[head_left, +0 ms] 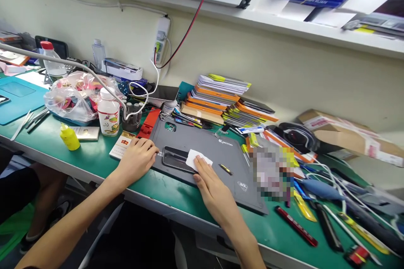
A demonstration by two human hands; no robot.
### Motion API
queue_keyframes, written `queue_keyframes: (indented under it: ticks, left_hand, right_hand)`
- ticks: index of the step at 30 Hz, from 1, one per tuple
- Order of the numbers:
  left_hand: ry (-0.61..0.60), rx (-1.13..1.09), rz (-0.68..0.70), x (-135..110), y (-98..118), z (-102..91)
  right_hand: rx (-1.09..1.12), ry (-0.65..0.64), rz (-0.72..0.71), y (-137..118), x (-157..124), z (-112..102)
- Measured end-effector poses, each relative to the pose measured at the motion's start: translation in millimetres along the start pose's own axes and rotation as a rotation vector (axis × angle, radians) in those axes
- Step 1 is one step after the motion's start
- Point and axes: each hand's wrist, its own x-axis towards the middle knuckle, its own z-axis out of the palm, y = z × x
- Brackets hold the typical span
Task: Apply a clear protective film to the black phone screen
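A phone (173, 157) with a dark screen lies flat on a grey work mat (202, 138). My right hand (213, 185) presses a white wipe (194, 157) onto the phone's right end, its fingers close together and stretched over it. At the phone's left, my left hand (140, 157) rests on the mat's edge, fingers loosely bent and a little apart, with nothing seen in it. A small yellow-and-black tool (226, 169) lies on the mat right of the wipe. Beyond my left hand are a cigarette pack (121, 145) and a red piece (149, 124).
Left stand a yellow dropper bottle (69, 138), a white bottle (109, 113) and a plastic bag (78, 96). Stacked boxes (211, 96) are behind the mat. A red pen (296, 226), cables and tools crowd the right. A white cable (85, 69) hangs across the left.
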Motion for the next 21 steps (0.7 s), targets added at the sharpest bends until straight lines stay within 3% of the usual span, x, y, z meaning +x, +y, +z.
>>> queue_keyframes:
  ticks: [5,12,18,21]
  left_hand:
    - [-0.003,0.001,0.009,0,-1,-2.0]
    - [-0.020,0.021,0.029,2,-2,-4.0]
    - [-0.008,0.004,0.029,3,-1,-1.7]
    - [0.002,-0.012,0.025,4,-1,-1.6]
  right_hand:
    - [-0.069,0.039,-0.055,-2,-27,3]
    - [-0.043,0.001,-0.005,-2,26,-5]
    - [-0.127,0.040,-0.068,-13,-10,-3]
    - [-0.101,0.005,-0.045,-10,-6,-9]
